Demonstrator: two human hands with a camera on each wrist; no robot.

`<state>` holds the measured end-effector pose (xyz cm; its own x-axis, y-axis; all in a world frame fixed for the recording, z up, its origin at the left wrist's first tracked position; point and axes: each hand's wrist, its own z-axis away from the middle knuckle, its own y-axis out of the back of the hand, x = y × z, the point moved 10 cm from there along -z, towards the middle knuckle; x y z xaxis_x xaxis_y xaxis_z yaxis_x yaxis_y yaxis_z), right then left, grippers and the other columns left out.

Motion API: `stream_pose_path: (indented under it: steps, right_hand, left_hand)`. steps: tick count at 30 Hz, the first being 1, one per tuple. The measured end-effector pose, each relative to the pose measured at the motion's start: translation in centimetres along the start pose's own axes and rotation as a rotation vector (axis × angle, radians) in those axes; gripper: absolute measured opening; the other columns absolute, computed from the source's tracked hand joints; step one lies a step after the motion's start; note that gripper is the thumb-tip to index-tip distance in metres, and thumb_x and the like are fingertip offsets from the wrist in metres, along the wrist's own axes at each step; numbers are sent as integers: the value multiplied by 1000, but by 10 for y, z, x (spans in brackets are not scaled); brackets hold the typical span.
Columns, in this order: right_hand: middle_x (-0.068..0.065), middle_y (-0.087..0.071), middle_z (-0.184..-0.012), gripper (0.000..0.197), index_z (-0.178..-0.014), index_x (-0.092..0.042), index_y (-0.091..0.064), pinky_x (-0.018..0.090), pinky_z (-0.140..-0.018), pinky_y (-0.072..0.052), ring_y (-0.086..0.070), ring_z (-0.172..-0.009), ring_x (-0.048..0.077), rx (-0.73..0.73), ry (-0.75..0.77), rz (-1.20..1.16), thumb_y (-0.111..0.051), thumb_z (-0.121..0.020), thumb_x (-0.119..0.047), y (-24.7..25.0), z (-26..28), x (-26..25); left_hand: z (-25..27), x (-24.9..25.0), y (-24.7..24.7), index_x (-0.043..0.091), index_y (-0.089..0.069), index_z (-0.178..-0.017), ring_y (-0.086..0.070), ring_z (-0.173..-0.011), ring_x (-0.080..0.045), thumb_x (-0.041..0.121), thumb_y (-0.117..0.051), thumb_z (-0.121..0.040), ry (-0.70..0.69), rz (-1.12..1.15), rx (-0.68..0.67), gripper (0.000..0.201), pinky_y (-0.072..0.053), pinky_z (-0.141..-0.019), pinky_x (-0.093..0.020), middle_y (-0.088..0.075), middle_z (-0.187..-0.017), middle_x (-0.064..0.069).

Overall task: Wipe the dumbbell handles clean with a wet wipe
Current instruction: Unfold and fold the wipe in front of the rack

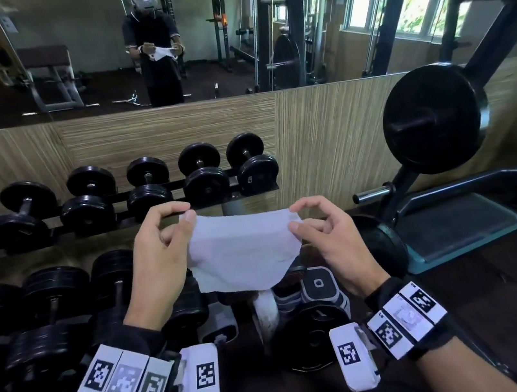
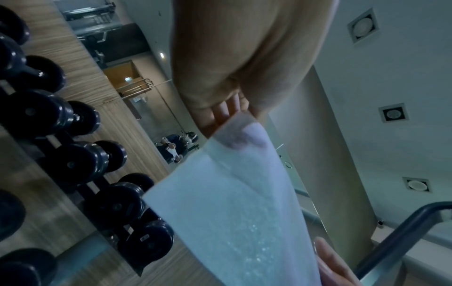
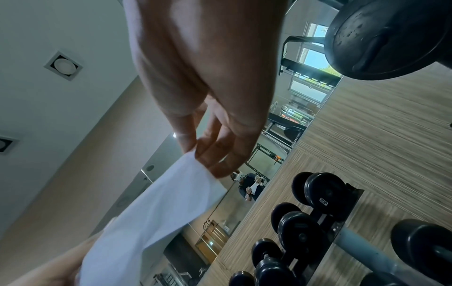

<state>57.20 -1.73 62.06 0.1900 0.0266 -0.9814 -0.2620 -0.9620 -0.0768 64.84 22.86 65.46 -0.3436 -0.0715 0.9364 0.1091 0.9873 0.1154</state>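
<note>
Pinching wet wipe [image 1: 245, 252] between left hand [image 1: 156, 263], right hand [image 1: 336, 244]

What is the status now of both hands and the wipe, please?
Left hand and right hand each pinch a top corner of the wet wipe, spread open in the air. Dumbbells on the rack, untouched. Nothing in the way.
</note>
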Motion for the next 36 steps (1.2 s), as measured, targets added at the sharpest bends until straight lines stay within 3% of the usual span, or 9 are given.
stream_pose_path:
  steps: [3,5,8,10,15,19,23,28,36]
  right_hand:
    - [15,-64,-85,14,-103,-11,-75,36,-83,-48,-57,-81,22,14,28,43,-68,-93,-5,5,-1,-5]
    - [18,-61,-88,22,-111,-17,-76,42,-90,-46,-57,-87,26,-30,11,36,-70,-92,-8,5,-1,-4]
    - [24,-63,-91,32,-117,-21,-74,43,-96,-47,-59,-89,26,-68,4,77,-75,-87,-9,7,-1,-7]
    - [27,-70,-96,31,-114,-21,-76,45,-101,-49,-66,-92,27,-70,-7,127,-78,-85,-10,10,-1,-8]
    - [12,-78,-91,23,-106,-17,-77,40,-94,-56,-73,-95,33,-84,-31,238,-78,-84,-9,13,1,-12]
    - [8,-78,-85,14,-101,-15,-78,30,-90,-55,-74,-91,26,-92,-26,312,-76,-87,-12,14,-1,-13]
    - [5,-78,-85,8,-95,-15,-79,29,-85,-55,-73,-84,17,-87,8,368,-73,-91,-16,16,-4,-14]
    - [14,-73,-81,11,-90,-13,-79,19,-71,-51,-64,-71,9,-84,22,369,-69,-94,-18,15,-4,-11]
    - [19,-73,-92,12,-91,-16,-78,34,-76,-52,-62,-78,22,-164,-56,368,-83,-82,-21,5,-3,5]
  left_hand:
    - [6,-7,-4,32,-60,-119,-51,-69,-18,29,-60,-98,68,76,-81,21,-52,-76,-28,-44,-62,-9]
    - [10,-7,-7,35,-64,-117,-62,-83,-6,27,-62,-96,68,50,-155,23,-50,-86,-29,-62,-71,7]
    - [16,-8,-11,34,-72,-112,-66,-95,-8,19,-68,-92,63,-4,-245,25,-49,-88,-24,-72,-98,10]
    - [15,-9,-8,33,-75,-106,-66,-90,-8,18,-73,-88,52,-40,-237,24,-49,-86,-19,-72,-94,12]
    - [12,-7,-5,28,-76,-99,-64,-80,-4,16,-78,-83,-59,-293,-217,20,-44,-76,-6,-69,-83,14]
    - [12,2,-8,27,-77,-93,-62,-84,-4,18,-75,-85,-144,-389,-212,12,-42,-74,-6,-69,-88,9]
    - [11,4,-9,27,-76,-88,-58,-85,-7,20,-71,-90,-182,-445,-195,9,-40,-72,-6,-65,-89,8]
    - [13,3,-7,29,-73,-83,-55,-85,-3,24,-68,-91,-162,-409,-166,11,-41,-72,-7,-60,-95,8]
    - [11,3,-2,27,-71,-80,-57,-90,-7,33,-64,-93,-135,-349,-138,15,-44,-76,-21,-63,-98,12]
